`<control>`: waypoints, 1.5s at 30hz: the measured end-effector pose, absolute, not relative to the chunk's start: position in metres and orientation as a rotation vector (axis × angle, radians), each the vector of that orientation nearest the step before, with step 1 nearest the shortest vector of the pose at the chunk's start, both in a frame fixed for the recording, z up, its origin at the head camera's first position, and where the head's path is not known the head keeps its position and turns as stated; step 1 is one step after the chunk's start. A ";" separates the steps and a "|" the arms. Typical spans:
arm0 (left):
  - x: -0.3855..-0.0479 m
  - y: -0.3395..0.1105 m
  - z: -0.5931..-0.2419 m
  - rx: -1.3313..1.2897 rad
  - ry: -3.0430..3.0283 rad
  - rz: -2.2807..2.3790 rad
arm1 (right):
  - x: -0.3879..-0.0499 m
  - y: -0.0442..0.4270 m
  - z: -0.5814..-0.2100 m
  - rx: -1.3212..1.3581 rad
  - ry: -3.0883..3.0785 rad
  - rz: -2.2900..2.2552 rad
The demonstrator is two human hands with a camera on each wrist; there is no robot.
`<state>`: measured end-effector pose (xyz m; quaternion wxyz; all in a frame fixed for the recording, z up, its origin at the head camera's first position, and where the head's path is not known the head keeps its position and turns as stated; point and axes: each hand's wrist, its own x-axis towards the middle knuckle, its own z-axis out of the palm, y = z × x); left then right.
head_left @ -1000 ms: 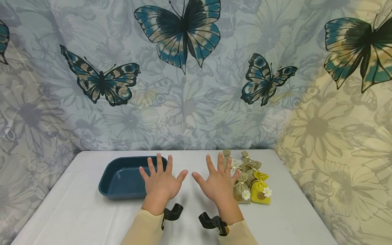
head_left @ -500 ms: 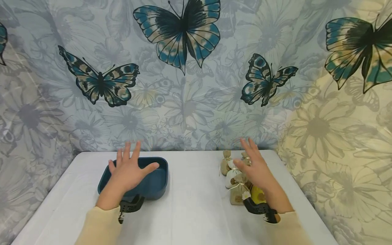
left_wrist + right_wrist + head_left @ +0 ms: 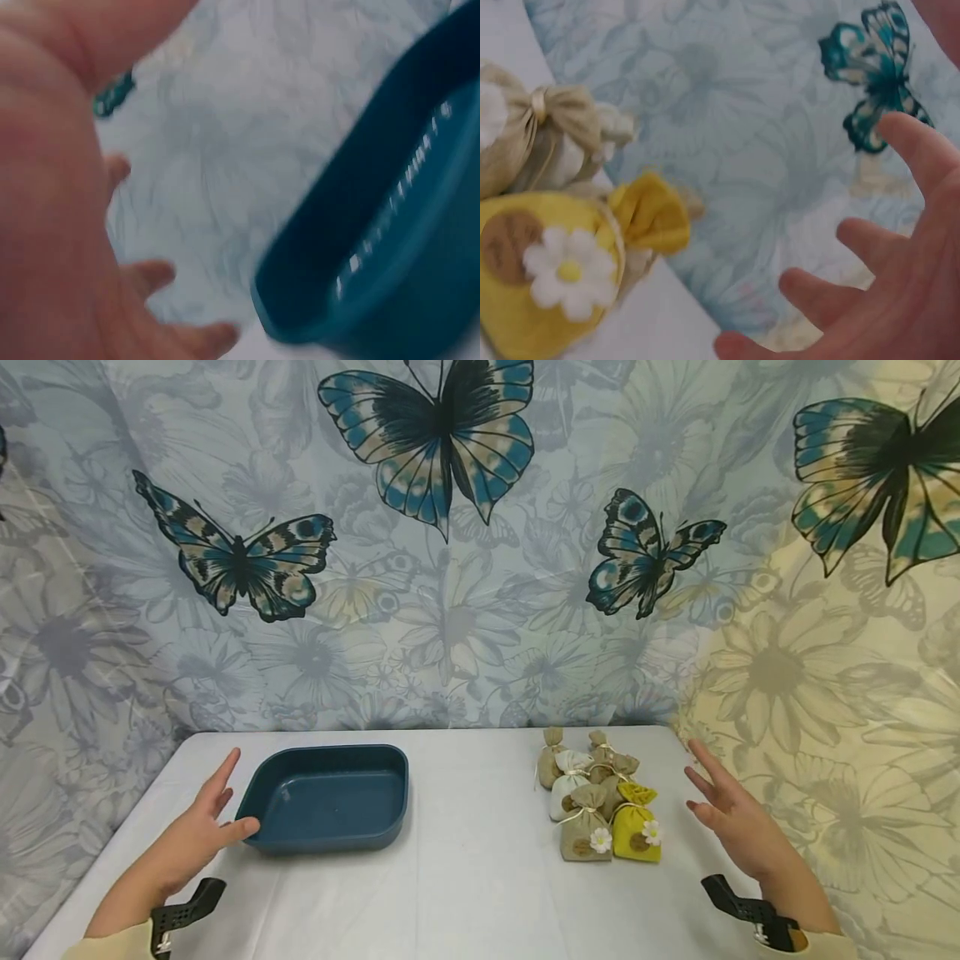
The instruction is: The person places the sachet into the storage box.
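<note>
My left hand [image 3: 193,842], fingers extended, is at the left end of a dark blue rectangular tray [image 3: 322,842]; the thumb overlaps its edge in the head view, and contact cannot be told. In the left wrist view the tray [image 3: 390,285] lies right of the spread fingers. Nothing is inside the tray. My right hand [image 3: 742,827] is raised with spread fingers, right of a group of small tied pouches, holding nothing. Among them are a yellow pouch [image 3: 636,833] with a white flower, a beige pouch [image 3: 583,835] with a white flower and a white pouch [image 3: 567,793].
A white cloth covers the table [image 3: 480,877]. Behind it hangs a pale floral backdrop [image 3: 457,635] with large butterflies, which continues on both sides. Further beige pouches [image 3: 550,766] stand at the back of the group. Each wrist wears a black camera mount.
Both hands have moved apart: the left from over the tray to its left side, the right from over the pouches to their right. The tray and pouches stay where they were.
</note>
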<state>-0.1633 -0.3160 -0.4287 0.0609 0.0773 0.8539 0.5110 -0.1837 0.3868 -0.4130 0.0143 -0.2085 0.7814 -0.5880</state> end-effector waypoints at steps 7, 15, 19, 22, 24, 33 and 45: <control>-0.152 -0.331 -0.458 0.350 2.288 1.880 | -0.177 0.402 -0.449 -0.797 2.115 -1.965; -0.153 -0.336 -0.479 0.231 2.201 1.999 | -0.176 0.400 -0.468 -0.683 2.040 -1.963; -0.155 -0.336 -0.486 0.209 2.202 2.019 | -0.174 0.397 -0.471 -0.557 2.031 -1.945; -0.157 -0.335 -0.489 0.165 2.224 2.013 | -0.174 0.396 -0.474 -0.501 2.033 -1.933; -0.159 -0.335 -0.491 0.122 2.237 2.006 | -0.174 0.396 -0.477 -0.470 2.062 -1.916; -0.161 -0.335 -0.498 0.036 2.248 2.028 | -0.175 0.390 -0.488 -0.280 2.288 -1.777; -0.162 -0.332 -0.500 0.017 2.248 2.054 | -0.180 0.384 -0.489 -0.406 2.559 -1.563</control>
